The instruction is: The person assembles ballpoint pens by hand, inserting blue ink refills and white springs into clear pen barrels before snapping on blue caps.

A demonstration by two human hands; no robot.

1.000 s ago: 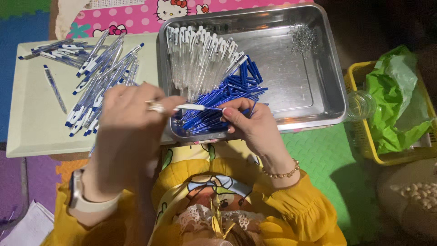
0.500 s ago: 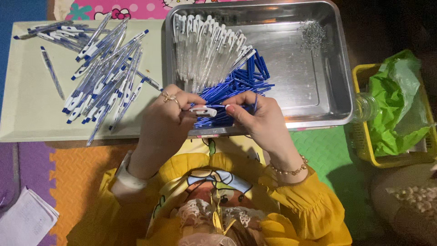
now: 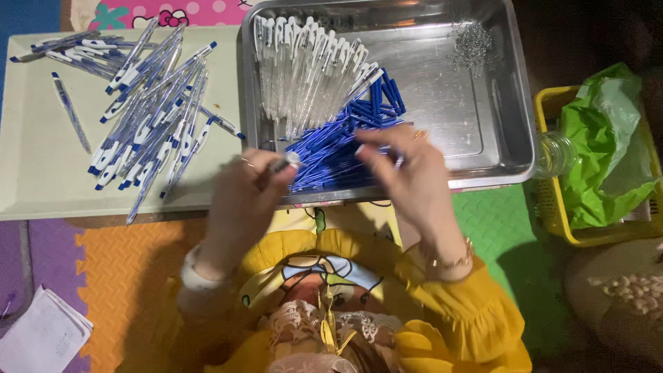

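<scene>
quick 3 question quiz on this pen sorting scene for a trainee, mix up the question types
1. True or false: the pile of short blue plastic pen parts lies inside the shiny steel tray.
2. Which hand reaches over the blue parts? A) left hand B) right hand
3. Fill in: the assembled blue-and-clear pens lie on the pale green ____.

Key:
1. True; they sit below the row of clear pen barrels with white tips.
2. B; the right hand is over them, while the left hand pinches a small pen part.
3. board.

crumpled green plastic bag [image 3: 599,159] in yellow basket [image 3: 552,207], far right
</scene>
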